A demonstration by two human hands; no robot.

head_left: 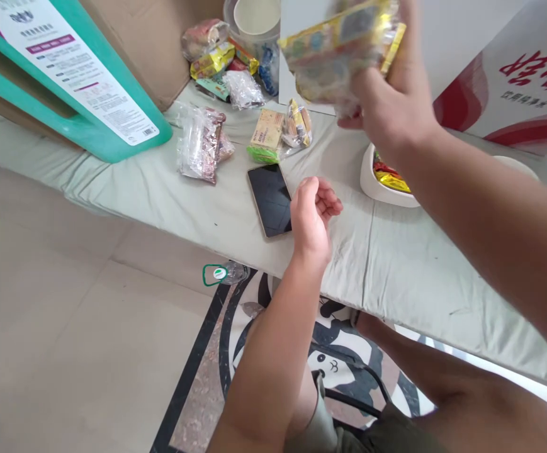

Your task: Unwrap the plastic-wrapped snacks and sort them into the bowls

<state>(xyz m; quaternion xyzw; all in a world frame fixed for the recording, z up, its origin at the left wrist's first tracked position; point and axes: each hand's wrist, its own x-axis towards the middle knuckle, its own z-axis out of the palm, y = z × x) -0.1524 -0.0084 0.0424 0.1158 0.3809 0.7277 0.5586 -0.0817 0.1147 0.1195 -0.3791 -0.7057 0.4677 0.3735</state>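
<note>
My right hand [391,104] is raised over the cloth-covered surface, its fingers closed on a clear-and-yellow snack packet [334,56], smeared by motion. A second yellow-edged piece shows behind the fingers; I cannot tell whether it is separate. My left hand [315,211] is loosely curled with nothing in it, just beside a dark-screened phone [270,198]. Below my right forearm sits a white container [386,192] with red and yellow packets [391,179] inside, partly hidden by the arm.
Several wrapped snacks [211,60] lie at the back by a clear tub [270,41]. Nearer are clear packets [200,145] and a brown-and-green packet [266,135]. A green jug [112,119] stands left, a red-and-white box [513,82] right. A plastic bottle [235,272] is below the edge.
</note>
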